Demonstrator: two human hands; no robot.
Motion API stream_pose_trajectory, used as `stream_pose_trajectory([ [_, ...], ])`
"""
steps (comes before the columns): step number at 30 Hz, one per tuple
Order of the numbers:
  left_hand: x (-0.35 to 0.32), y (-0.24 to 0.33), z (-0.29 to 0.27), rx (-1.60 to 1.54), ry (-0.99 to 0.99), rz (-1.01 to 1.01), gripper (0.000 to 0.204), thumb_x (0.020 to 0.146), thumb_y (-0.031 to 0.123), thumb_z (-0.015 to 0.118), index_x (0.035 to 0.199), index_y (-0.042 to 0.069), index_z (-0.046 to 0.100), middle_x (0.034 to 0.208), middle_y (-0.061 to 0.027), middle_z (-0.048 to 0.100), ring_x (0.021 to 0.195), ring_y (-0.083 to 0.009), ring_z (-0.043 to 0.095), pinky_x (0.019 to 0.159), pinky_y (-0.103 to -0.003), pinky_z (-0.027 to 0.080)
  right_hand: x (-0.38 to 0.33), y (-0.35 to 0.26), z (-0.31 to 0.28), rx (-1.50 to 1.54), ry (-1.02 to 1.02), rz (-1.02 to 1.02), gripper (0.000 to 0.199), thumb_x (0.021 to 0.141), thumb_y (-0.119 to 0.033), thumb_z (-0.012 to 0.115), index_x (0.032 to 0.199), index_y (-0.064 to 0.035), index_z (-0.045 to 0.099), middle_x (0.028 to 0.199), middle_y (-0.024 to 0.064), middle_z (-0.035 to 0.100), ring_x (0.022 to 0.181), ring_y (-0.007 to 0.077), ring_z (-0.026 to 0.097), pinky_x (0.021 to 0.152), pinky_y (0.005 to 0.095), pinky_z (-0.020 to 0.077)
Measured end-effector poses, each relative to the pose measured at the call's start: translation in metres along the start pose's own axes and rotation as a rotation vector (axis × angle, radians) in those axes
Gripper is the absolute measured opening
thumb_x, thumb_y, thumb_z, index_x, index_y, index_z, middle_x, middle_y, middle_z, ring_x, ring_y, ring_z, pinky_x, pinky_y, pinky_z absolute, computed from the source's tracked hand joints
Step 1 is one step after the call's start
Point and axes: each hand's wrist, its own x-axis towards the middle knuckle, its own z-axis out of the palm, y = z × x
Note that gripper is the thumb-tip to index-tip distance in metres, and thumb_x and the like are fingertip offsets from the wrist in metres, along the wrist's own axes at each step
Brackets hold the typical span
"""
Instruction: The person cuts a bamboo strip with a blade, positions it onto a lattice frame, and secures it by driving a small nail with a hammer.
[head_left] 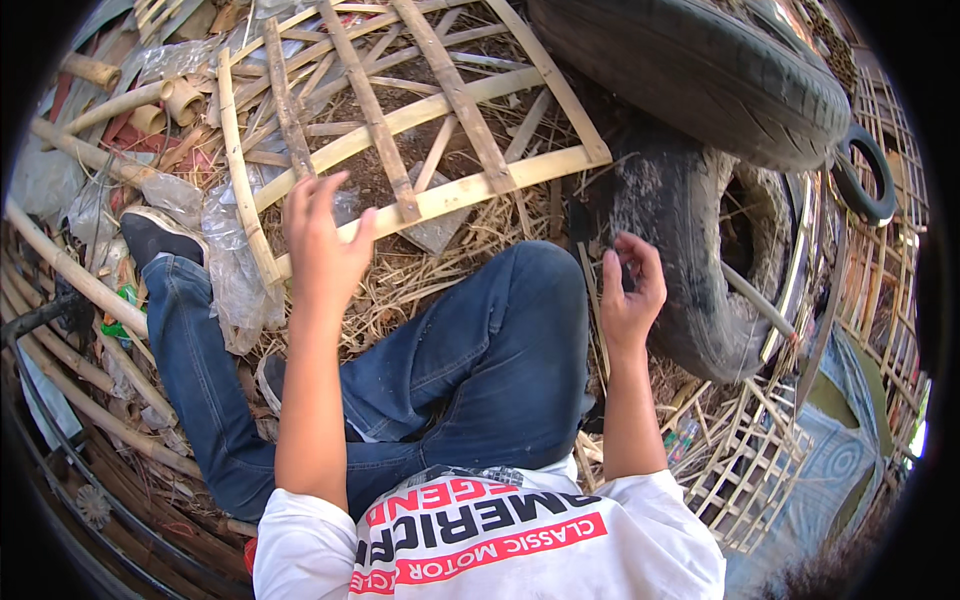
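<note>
**Op A:** I log the bamboo lattice frame [400,130] first. It lies flat on the straw-covered ground [440,265] ahead of the person's bent knee [520,300], near corner toward them. The left hand [322,245] rests on its near edge strip, fingers spread and loose, gripping nothing that I can see.

**Op B:** And the right hand [632,290]?

**Op A:** It is raised beside the worn tyre [700,270], well apart from the frame, fingers curled toward the thumb. There may be a thin sliver pinched there; I cannot tell.

**Op B:** How would you handle this step?

**Op A:** My judgement: press the left palm down near a crossing so the frame cannot skate on the straw, and keep fingertips off the split edges, which look sharp. Bring the right hand in low over the knee. Loose bamboo poles [100,105] and a plastic sheet [235,270] lie at left, so lifting the frame that way could snag it.
</note>
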Motion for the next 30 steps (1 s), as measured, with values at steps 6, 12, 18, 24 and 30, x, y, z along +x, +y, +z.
stream_pose_trajectory([
  [6, -0.107, -0.062, -0.066, 0.130, 0.035, -0.252, 0.046, 0.080, 0.016, 0.077, 0.120, 0.004, 0.059, 0.120, -0.0187, 0.055, 0.117, -0.0375, 0.052, 0.102, -0.046, 0.040, -0.150, 0.098, -0.094, -0.127, -0.164, 0.260, 0.025, 0.079, 0.000, 0.069, 0.104, 0.0007, 0.065, 0.088, 0.0121, 0.065, 0.067, 0.0193, 0.060, 0.065, 0.0317, 0.0504],
  [12, -0.144, -0.090, -0.107, 0.235, 0.095, -0.317, 0.048, 0.081, 0.019, 0.077, 0.122, 0.004, 0.058, 0.121, -0.0184, 0.055, 0.117, -0.0358, 0.052, 0.101, -0.045, 0.040, -0.208, 0.110, -0.108, -0.098, -0.191, 0.294, 0.026, 0.079, -0.001, 0.071, 0.104, -0.0001, 0.064, 0.083, 0.0132, 0.063, 0.064, 0.0214, 0.059, 0.061, 0.0329, 0.0500],
  [18, -0.118, -0.048, -0.146, 0.221, 0.182, -0.247, 0.047, 0.086, 0.022, 0.075, 0.125, 0.004, 0.057, 0.123, -0.0178, 0.055, 0.119, -0.0349, 0.051, 0.103, -0.046, 0.039, -0.214, 0.122, -0.109, -0.122, -0.219, 0.386, 0.024, 0.081, -0.006, 0.069, 0.104, -0.0011, 0.066, 0.090, 0.0170, 0.068, 0.078, 0.0286, 0.069, 0.070, 0.0367, 0.0553],
  [24, -0.112, -0.001, -0.159, 0.175, 0.192, -0.243, 0.045, 0.087, 0.023, 0.074, 0.125, 0.007, 0.057, 0.127, -0.0149, 0.055, 0.120, -0.0332, 0.051, 0.101, -0.045, 0.040, -0.195, 0.141, -0.094, -0.213, -0.168, 0.430, 0.020, 0.084, -0.010, 0.065, 0.102, -0.0032, 0.069, 0.093, 0.0197, 0.069, 0.081, 0.0368, 0.068, 0.074, 0.0428, 0.0549],
  [30, -0.115, 0.019, -0.156, 0.176, 0.166, -0.217, 0.044, 0.087, 0.023, 0.074, 0.125, 0.007, 0.057, 0.126, -0.0136, 0.055, 0.119, -0.0320, 0.052, 0.100, -0.045, 0.040, -0.164, 0.174, -0.100, -0.298, -0.323, 0.531, 0.026, 0.081, -0.012, 0.065, 0.105, -0.0059, 0.071, 0.094, 0.0203, 0.071, 0.088, 0.0373, 0.069, 0.080, 0.0441, 0.0544],
])
